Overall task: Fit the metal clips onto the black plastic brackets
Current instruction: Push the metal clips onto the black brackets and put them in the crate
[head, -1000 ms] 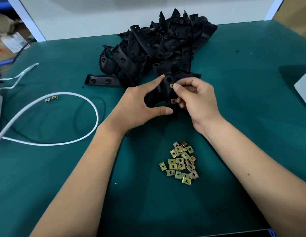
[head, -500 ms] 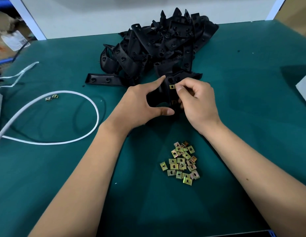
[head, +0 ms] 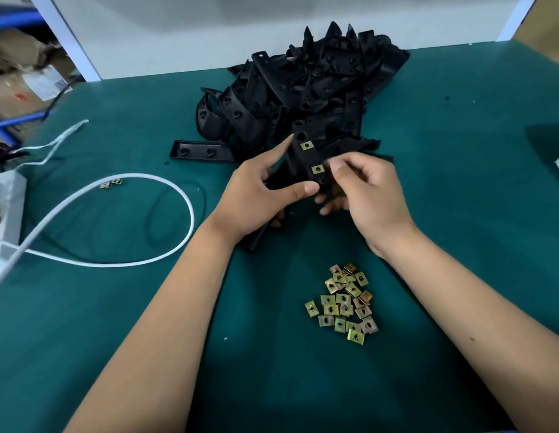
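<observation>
Head view: our left hand [head: 256, 195] gripped the black plastic bracket [head: 306, 157] between thumb and fingers, above the green mat [head: 459, 182]. Two brass-coloured square metal clips [head: 317, 168] sat fitted on it. Our right hand [head: 365, 195] rested against its edge, fingers curled; we could not tell whether they pinched anything. A loose clip pile [head: 345, 303] and a heap of bare brackets [head: 303, 85] remained, so most work was judged outstanding.

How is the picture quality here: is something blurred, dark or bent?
Head view: wide-angle bending curves the table edge; the far-left boxes look soft; soft shadow lies under both hands, left hand and right hand; the clips are sharp, without glare.
</observation>
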Motion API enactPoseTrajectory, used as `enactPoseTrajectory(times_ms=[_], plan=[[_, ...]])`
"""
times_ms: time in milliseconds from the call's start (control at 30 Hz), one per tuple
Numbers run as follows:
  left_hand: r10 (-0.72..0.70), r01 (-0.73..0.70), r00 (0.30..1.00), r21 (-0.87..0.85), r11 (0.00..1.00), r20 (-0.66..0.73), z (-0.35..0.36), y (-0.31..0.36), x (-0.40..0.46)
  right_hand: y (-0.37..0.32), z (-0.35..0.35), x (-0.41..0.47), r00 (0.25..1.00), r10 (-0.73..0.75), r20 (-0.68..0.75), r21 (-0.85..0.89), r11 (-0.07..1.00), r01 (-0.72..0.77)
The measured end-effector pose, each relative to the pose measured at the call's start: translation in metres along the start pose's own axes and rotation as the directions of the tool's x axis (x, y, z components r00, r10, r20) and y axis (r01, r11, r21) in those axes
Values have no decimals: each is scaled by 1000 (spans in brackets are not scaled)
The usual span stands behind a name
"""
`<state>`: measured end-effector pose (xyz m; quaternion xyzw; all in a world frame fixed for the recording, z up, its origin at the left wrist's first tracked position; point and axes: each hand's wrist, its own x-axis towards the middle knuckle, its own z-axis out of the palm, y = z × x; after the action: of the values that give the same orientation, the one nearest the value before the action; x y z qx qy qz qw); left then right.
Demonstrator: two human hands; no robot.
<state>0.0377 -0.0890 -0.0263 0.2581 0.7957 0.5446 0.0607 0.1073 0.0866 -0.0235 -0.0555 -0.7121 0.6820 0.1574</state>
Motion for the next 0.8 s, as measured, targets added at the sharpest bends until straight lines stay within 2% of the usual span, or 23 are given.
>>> enactPoseTrajectory(times_ms=[200, 333, 467, 567, 700, 800], plan=[[-19, 21, 999, 39, 999, -29, 3, -1, 2, 2, -1, -5, 981, -192, 0, -267, 946, 185], [-23, 24, 1000, 90, 996, -14, 4, -1, 3, 0, -2, -5, 969, -245, 39, -366, 899, 242], [-37, 37, 999, 162, 986, -2, 4, -1, 5, 1, -3, -5, 978, -204, 44, -365, 908, 206], [-47, 56, 998, 233, 971, -43, 8, 2, 6, 4, -5, -2, 990, -137, 33, -349, 927, 140], [-41, 61, 997, 323, 944, -68, 16, 12, 3, 5, -8, 3, 995, -90, -49, -359, 931, 67], [-22, 26, 1000, 349, 937, -15, 26, 31, 3, 3, -20, 2, 995, -82, -64, -322, 945, 57]])
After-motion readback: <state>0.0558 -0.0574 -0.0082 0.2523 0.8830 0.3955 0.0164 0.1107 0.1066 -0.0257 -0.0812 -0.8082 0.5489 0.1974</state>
